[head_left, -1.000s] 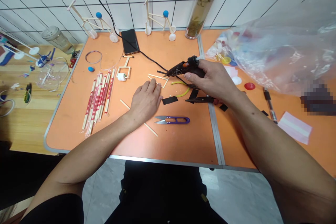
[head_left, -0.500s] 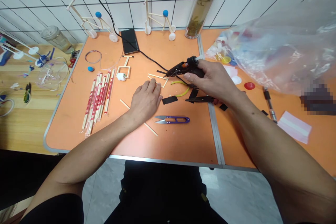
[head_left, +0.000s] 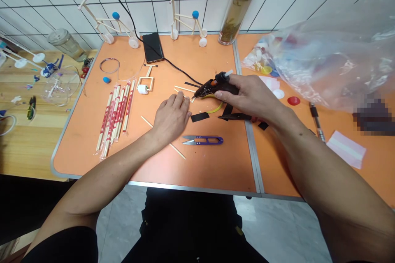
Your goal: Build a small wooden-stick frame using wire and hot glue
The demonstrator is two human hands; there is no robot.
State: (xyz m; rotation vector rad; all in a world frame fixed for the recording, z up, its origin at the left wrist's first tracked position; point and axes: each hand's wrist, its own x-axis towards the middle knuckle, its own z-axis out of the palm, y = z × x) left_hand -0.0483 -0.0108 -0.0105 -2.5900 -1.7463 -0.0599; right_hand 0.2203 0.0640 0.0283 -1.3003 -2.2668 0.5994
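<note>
My right hand (head_left: 251,98) grips a black glue gun (head_left: 214,86) with its nozzle pointing left and down, close to thin wooden sticks (head_left: 185,89) on the orange table (head_left: 216,164). My left hand (head_left: 171,117) lies on the table with its fingers curled down onto the sticks just left of the nozzle. What the fingertips press on is hidden. A piece of black tape (head_left: 199,117) and purple snips (head_left: 203,140) lie just in front of my hands.
Wrapped chopsticks (head_left: 115,117) lie at the left. Two stick bicycle models (head_left: 108,26) (head_left: 188,22) stand by the tiled wall, beside a phone (head_left: 152,47) on a black cable. A tall bottle (head_left: 239,4) and a big plastic bag (head_left: 327,53) sit at the right.
My right hand has lowered the glue gun and tipped its nozzle down toward the sticks by my left fingers. My left hand has stayed in place.
</note>
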